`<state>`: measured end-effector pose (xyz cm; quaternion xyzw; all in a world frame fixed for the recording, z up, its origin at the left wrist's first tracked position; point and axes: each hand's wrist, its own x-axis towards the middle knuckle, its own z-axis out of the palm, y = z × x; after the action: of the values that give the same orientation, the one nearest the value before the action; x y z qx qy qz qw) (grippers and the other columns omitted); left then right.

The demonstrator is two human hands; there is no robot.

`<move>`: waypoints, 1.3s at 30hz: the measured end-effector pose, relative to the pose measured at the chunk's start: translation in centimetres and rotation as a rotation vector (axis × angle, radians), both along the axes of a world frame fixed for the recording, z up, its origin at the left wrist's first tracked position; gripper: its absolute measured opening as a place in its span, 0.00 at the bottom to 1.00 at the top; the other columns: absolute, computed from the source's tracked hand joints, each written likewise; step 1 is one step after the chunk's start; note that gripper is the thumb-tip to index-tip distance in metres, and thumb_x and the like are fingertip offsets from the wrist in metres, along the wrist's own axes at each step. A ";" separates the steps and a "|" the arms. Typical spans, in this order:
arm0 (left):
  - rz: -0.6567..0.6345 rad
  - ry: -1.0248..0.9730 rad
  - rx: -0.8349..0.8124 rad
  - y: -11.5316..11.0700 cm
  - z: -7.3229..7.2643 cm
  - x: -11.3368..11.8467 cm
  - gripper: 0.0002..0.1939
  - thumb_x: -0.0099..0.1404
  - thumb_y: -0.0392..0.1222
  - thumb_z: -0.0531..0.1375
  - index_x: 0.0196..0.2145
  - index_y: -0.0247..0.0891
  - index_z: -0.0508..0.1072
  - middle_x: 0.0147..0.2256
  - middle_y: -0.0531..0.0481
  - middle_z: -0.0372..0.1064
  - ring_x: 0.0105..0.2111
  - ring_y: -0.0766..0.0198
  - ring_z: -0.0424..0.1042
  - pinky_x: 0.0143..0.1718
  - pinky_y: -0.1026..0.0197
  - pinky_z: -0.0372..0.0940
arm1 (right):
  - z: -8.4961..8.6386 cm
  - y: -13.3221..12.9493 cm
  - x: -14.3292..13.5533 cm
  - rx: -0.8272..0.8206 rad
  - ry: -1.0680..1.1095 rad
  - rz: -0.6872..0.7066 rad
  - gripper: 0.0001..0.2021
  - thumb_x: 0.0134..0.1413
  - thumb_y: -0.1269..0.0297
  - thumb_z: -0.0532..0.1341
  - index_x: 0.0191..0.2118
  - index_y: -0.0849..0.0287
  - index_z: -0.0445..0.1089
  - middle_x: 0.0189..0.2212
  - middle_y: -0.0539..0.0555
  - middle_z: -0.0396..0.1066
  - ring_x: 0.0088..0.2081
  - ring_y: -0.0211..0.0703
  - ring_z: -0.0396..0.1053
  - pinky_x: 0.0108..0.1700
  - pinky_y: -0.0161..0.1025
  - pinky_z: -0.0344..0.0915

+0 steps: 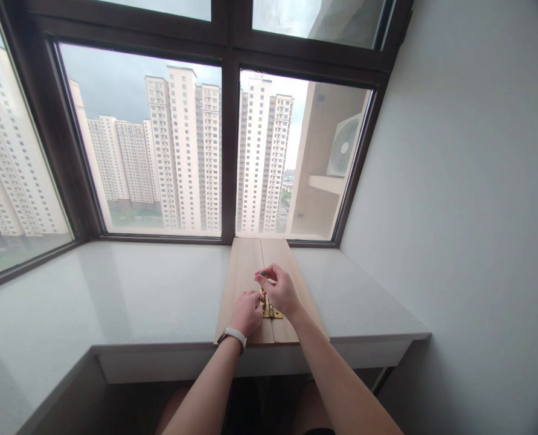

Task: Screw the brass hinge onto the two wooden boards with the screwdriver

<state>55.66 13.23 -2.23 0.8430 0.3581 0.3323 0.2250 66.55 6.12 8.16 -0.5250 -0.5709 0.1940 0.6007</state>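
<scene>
1. Bare forearms (pixel 339 380) nearest, coming in from 5 and 7 o'clock; legs partly visible below at 6, dark down there.
2. Pale band (pixel 236 334) on left wrist.
3. Brass hinge (pixel 275 313) = clock centre for items 4-7. Lies flat across the seam between two boards, near their close end; partly covered by fingers.
4. Left hand (pixel 248 311): at 9 o'clock, right beside hinge, fingers curled, tips at its left edge. Grip on anything: cannot tell.
5. Right hand (pixel 283 291): at 1 o'clock, above hinge, thumb and fingertips pinched narrow on a small blue-ended item (pixel 264 274).
6. Blue-ended item: at 12 o'clock, mostly hidden by fingers; type unclear.
7. Left board (pixel 241 266) toward 10, right board (pixel 302 290) toward 2; side by side, seam running 12 to 6.
8. Boards sit on white ledge (pixel 160 296), far ends by dark window frame (pixel 229 151) at 12.
9. Outside: tower blocks (pixel 182 145) at picture's 11, fan unit (pixel 345 145) at 1. White wall (pixel 468 151) at 2.
</scene>
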 end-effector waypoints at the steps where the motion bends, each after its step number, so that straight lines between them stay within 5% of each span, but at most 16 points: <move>1: -0.001 -0.002 0.003 0.0 0.1 0.0 0.15 0.62 0.27 0.54 0.36 0.41 0.78 0.44 0.47 0.77 0.46 0.55 0.71 0.49 0.57 0.61 | 0.0 0.0 0.0 0.006 0.007 0.002 0.17 0.58 0.46 0.68 0.38 0.56 0.71 0.39 0.59 0.79 0.41 0.53 0.78 0.31 0.40 0.73; 12: 0.016 0.018 0.023 0.1 -0.3 0.1 0.14 0.63 0.30 0.55 0.39 0.41 0.78 0.44 0.46 0.77 0.48 0.54 0.70 0.51 0.56 0.61 | 0.6 -0.7 0.2 -0.056 0.110 0.207 0.22 0.62 0.43 0.64 0.49 0.56 0.73 0.43 0.60 0.77 0.46 0.54 0.77 0.32 0.40 0.75; 30: 0.009 0.055 0.034 -0.3 0.2 -0.1 0.12 0.62 0.30 0.56 0.38 0.41 0.76 0.44 0.45 0.76 0.48 0.55 0.70 0.51 0.56 0.61 | 0.0 -0.3 -0.1 0.016 0.040 0.011 0.16 0.59 0.47 0.68 0.38 0.55 0.70 0.39 0.59 0.79 0.42 0.52 0.77 0.31 0.40 0.74; 34: 0.009 0.063 0.035 -0.5 0.5 -0.2 0.12 0.62 0.30 0.56 0.38 0.41 0.76 0.45 0.45 0.76 0.48 0.54 0.70 0.50 0.56 0.61 | 0.3 -0.5 0.1 -0.002 0.041 0.082 0.19 0.58 0.45 0.69 0.38 0.55 0.68 0.38 0.58 0.78 0.41 0.52 0.77 0.30 0.40 0.73; 39: 0.005 0.061 0.048 -0.4 0.4 -0.1 0.12 0.62 0.31 0.56 0.38 0.41 0.77 0.45 0.46 0.76 0.48 0.54 0.70 0.50 0.55 0.61 | 0.7 -0.8 0.6 -0.052 0.080 0.217 0.22 0.62 0.43 0.64 0.50 0.55 0.70 0.41 0.58 0.77 0.44 0.51 0.76 0.35 0.40 0.75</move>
<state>55.54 12.78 -1.80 0.8571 0.3585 0.3157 0.1928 67.11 5.28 8.82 -0.4674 -0.5945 0.2935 0.5848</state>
